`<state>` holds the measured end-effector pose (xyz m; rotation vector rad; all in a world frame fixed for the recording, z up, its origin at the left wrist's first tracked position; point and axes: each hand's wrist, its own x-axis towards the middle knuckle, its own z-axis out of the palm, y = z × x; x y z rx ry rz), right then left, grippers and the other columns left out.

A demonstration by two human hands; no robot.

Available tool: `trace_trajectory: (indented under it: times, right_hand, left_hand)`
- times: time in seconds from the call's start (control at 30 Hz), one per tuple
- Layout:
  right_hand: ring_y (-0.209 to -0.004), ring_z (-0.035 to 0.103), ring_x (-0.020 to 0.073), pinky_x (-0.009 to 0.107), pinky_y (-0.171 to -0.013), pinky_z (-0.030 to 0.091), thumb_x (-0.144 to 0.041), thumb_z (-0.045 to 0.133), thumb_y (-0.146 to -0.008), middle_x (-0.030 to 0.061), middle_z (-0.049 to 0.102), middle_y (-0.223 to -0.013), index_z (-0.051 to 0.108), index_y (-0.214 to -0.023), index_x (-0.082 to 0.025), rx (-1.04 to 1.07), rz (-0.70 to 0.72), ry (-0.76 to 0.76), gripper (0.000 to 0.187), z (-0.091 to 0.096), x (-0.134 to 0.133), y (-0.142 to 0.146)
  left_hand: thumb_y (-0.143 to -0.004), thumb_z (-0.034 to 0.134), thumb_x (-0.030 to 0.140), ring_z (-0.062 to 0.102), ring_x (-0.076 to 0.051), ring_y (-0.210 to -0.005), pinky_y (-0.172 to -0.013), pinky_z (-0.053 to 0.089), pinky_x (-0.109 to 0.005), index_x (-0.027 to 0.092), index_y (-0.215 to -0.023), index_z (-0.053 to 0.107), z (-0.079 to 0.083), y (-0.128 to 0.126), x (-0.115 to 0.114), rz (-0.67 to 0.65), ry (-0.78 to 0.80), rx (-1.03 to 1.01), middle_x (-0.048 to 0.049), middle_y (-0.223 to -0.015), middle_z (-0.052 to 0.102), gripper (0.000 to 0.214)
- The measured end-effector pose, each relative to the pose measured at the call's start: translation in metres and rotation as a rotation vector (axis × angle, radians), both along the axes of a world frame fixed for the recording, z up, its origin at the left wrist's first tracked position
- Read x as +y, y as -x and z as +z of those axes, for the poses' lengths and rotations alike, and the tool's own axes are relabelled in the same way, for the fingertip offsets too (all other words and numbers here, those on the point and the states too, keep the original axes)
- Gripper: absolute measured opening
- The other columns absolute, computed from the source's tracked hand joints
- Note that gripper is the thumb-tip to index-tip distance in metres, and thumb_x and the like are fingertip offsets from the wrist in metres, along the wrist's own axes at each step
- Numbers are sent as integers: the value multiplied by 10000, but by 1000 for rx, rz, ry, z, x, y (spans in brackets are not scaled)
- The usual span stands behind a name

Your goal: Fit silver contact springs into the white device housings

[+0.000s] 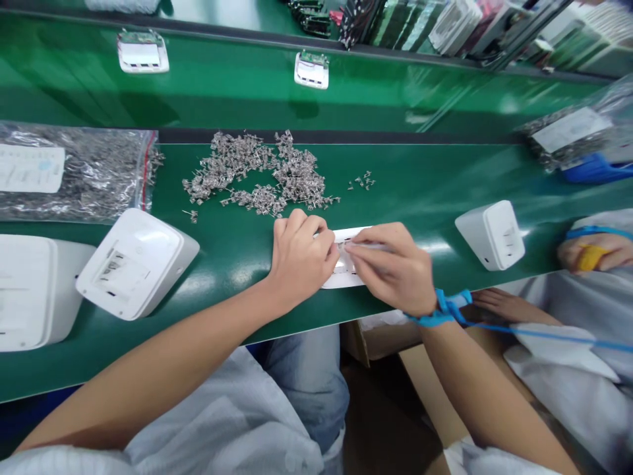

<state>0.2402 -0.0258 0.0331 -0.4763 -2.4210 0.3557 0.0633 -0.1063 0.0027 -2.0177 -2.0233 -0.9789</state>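
Note:
A white plastic housing [346, 272] lies on the green belt [425, 191], mostly covered by both hands. My left hand [301, 257] grips its left side with fingers curled. My right hand [393, 267], with a blue strap [448, 309] round the wrist, is closed over its right side, fingertips pinched at the housing's top; what they pinch is too small to see. Just beyond my hands lies a heap of small metal parts [262, 175].
Two more white housings [136, 262] [492, 234] sit left and right on the belt, another at the far left edge [30, 290]. A bag of metal parts [74, 171] lies at left. Another person's hand [593, 252] rests at right. Two units [311, 69] ride the far belt.

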Motion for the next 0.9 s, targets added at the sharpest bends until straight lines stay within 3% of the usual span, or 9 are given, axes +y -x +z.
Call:
trace_trajectory:
  times: [0.07,0.13,0.2,0.27,0.5,0.63,0.77,0.9]
  right_hand:
    - [-909,653,209,383,-778,530,-204,608,-912,53,698,-987,736,-940,-235,248,-163,91,135,-5,11,-8]
    - [-877,655,209,377,-761,530,-235,590,-905,59,691,-908,732,-895,-206,475,-433,102,145,-13,26,-17]
    - [-816,649,217,380,-732,523,-278,592,-878,68,683,-830,734,-857,-177,540,-677,60,175,-22,40,-24]
    - [-715,631,221,383,-668,507,-308,589,-865,61,673,-771,747,-878,-182,462,-766,55,203,-31,47,-25]
    - [-818,664,304,437,-692,494,-311,582,-880,61,665,-755,699,-850,-330,271,-616,-64,122,-40,43,-14]
    - [-687,646,269,414,-586,453,-305,604,-825,78,680,-693,696,-800,-312,348,-568,-200,95,-52,55,-13]
    - [-673,626,243,385,-595,471,-263,608,-825,71,696,-715,694,-794,-281,340,-550,-247,94,-56,59,-11]
    - [-786,649,250,378,-726,521,-277,574,-873,95,704,-806,685,-823,-208,327,-666,-281,140,-44,57,-25]
  left_hand:
    - [-920,578,208,497,-222,-917,-741,284,-405,191,-766,610,7,0,-4,4,44,24,-37,-937,678,158]
    - [-903,582,184,502,-238,-922,-751,296,-416,190,-840,603,18,1,-12,29,134,90,-51,-913,667,67]
    - [-882,588,166,509,-257,-932,-764,310,-426,183,-917,589,32,1,-26,73,238,173,-63,-886,651,39]
    - [-865,596,163,518,-268,-937,-774,322,-431,182,-945,572,42,3,-45,127,316,238,-65,-881,644,86]
    - [-814,638,136,575,-238,-946,-804,336,-414,190,-1062,585,51,30,-118,355,351,135,-36,-919,686,260]
    - [-818,642,156,606,-245,-965,-865,324,-431,190,-1087,600,50,51,-152,589,268,71,-38,-935,707,275]
    - [-837,625,227,598,-276,-1026,-917,325,-456,207,-1038,605,40,71,-175,731,297,83,-41,-936,696,203]
    - [-797,624,439,510,-386,-1216,-988,368,-534,167,-1188,544,31,84,-185,848,270,101,-158,-1203,614,483]
